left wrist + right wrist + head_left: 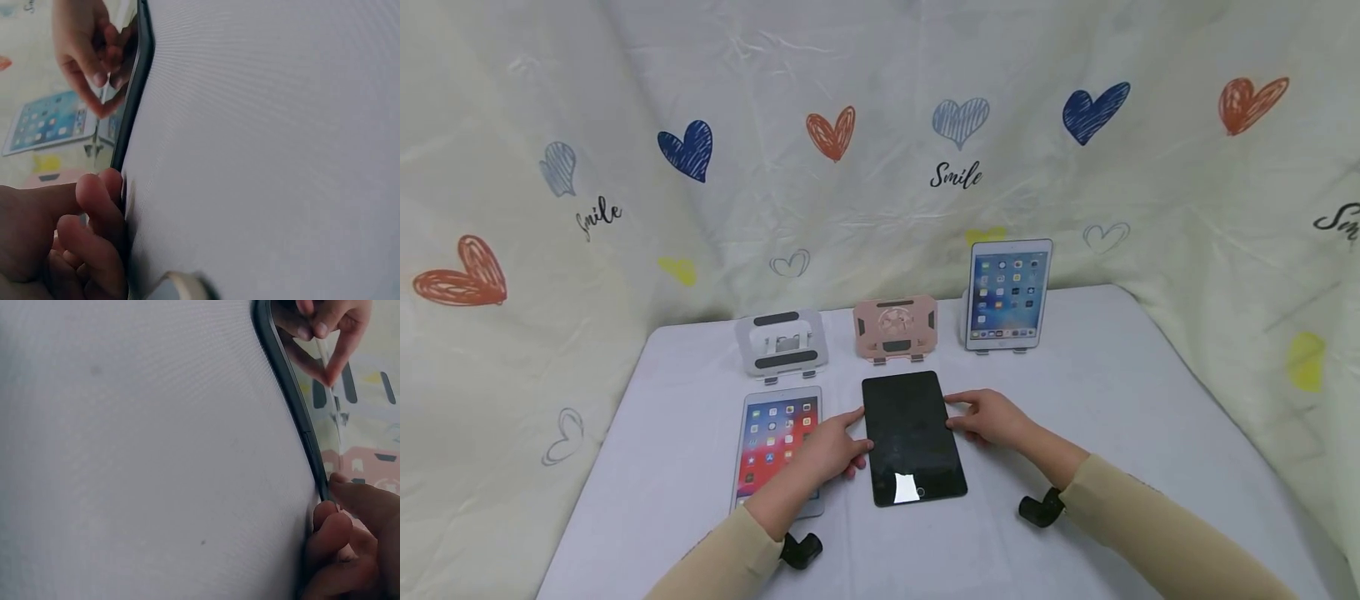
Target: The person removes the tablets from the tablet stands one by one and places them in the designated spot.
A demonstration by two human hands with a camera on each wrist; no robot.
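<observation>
A black tablet (913, 437) lies screen up on the white cloth, its screen dark with a bright reflection near the home button. My left hand (831, 450) holds its left edge with thumb and index finger, the other fingers curled in. On the opposite edge, my right hand (992, 417) grips in the same way. Curled fingers of the left hand (75, 237) sit against the tablet's side in the left wrist view. Beneath my left forearm is a white tablet (775, 417) with a lit red and blue screen, partly covered.
Behind the tablets stand a grey tablet stand (782, 342) and a pink tablet stand (895, 329). Another white tablet (1009, 292) with a blue screen leans upright on a stand at back right. A curtain (880, 217) printed with hearts hangs behind the table (1120, 367).
</observation>
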